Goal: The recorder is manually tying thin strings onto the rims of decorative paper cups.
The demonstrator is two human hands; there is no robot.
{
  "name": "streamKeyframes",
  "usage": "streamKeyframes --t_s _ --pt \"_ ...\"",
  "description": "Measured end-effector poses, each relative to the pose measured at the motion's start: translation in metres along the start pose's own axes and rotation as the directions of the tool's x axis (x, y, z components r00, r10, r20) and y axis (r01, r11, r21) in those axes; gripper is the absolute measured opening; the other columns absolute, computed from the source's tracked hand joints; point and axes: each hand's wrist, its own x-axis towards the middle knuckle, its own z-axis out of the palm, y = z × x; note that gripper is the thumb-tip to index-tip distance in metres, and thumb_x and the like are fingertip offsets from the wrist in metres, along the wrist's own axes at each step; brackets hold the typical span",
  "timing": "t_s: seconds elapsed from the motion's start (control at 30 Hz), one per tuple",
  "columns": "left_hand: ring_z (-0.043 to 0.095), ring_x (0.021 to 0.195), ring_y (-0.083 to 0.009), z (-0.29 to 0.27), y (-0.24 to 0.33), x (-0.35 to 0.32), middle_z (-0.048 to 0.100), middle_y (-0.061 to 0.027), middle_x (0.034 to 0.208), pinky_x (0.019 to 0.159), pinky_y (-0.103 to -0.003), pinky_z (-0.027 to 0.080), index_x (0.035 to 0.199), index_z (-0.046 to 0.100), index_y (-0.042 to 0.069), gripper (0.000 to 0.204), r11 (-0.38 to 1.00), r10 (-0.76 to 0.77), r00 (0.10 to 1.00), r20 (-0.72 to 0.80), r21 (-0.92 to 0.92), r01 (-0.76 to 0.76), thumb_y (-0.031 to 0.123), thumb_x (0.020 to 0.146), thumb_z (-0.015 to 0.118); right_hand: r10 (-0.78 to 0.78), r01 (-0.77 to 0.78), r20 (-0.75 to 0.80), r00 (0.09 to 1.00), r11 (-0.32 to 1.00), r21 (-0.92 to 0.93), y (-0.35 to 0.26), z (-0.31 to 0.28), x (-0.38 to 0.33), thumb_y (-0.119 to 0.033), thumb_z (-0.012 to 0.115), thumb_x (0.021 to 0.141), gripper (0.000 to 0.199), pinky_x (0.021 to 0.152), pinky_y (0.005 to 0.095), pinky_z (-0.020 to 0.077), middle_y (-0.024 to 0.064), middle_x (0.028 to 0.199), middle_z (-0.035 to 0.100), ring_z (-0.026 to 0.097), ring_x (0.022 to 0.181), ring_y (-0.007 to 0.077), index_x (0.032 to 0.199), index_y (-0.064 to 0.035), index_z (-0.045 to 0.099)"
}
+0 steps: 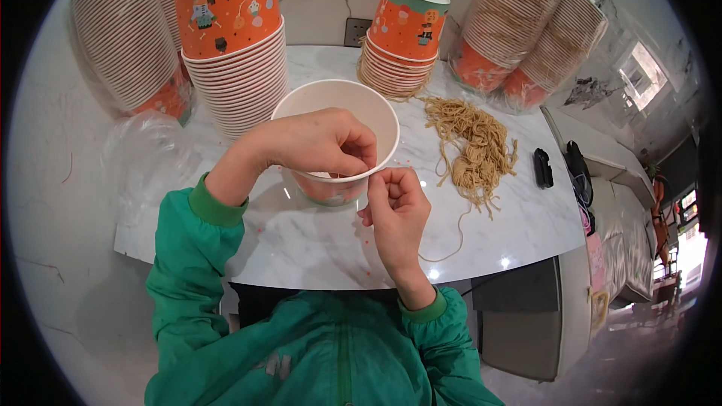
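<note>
An open paper bucket (338,90), white inside with an orange and green printed outside, stands upright in front of me. Over its near rim reaches my left hand (327,143), with thumb and fingers closed together just inside the wall. Opposite those fingertips, my right hand (398,207) pinches against the outside of the rim. What either pinch holds is hidden by the fingers. From a tangled heap of tan twine (474,143) on the right, one loose strand (460,237) curves across the marble tabletop (301,244) to beside my right wrist.
Nested orange buckets (229,7) rise in a tall stack behind left. A shorter stack (410,22) is wound with twine near its base. Wrapped stacks (128,30) flank the left; others (515,15) lean right. Clear plastic (154,154) lies left, a black object (543,168) right.
</note>
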Motion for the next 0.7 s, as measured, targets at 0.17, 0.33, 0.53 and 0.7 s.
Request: streamKeyframes --t_s 0.17,0.33,0.53,0.7 --pt "0.057 0.073 -0.0072 -0.001 0.001 0.0 0.068 -0.0013 0.079 0.066 -0.026 0.048 0.093 0.07 -0.001 0.014 0.999 0.033 0.999 -0.009 -0.029 -0.033 0.012 0.092 0.065 0.015 -0.015 0.008 1.0 1.0 0.025 -0.005 0.0 -0.002 -0.01 0.064 0.104 0.013 0.05 0.0218 0.0467 0.0018 0.071 0.063 0.053 0.051 0.0056 0.098 0.0006 0.061" --pt "0.058 0.072 -0.0079 0.003 -0.003 0.005 0.068 -0.0015 0.079 0.065 -0.027 0.048 0.094 0.069 -0.001 0.013 0.998 0.057 0.998 -0.009 0.016 -0.057 0.011 0.092 0.064 0.031 -0.033 0.067 0.997 0.999 0.033 -0.001 -0.009 -0.002 -0.015 0.064 0.104 0.015 0.049 0.0198 0.0448 0.0048 0.081 0.071 0.057 0.058 0.0051 0.101 -0.0008 0.061" --pt "0.06 0.073 -0.0101 0.0 0.004 0.0 0.07 -0.0039 0.083 0.067 -0.027 0.049 0.102 0.071 0.0 0.018 0.998 0.035 0.999 0.005 0.061 -0.035 0.01 0.095 0.057 0.04 -0.041 0.034 0.999 0.998 0.04 -0.001 -0.012 0.0 -0.015 0.065 0.104 0.016 0.049 0.0197 0.0456 0.0051 0.081 0.071 0.057 0.057 0.0053 0.102 -0.0004 0.062" --pt "0.065 0.074 -0.0157 0.008 0.014 -0.017 0.073 -0.0082 0.085 0.069 -0.03 0.052 0.113 0.073 0.001 0.023 0.996 0.031 0.999 -0.04 0.085 -0.028 0.009 0.096 0.06 0.057 -0.061 0.03 0.998 0.991 0.122 0.003 -0.008 -0.004 -0.014 0.065 0.104 0.014 0.051 0.0208 0.0476 0.0046 0.077 0.068 0.058 0.056 0.0066 0.102 -0.0005 0.061"
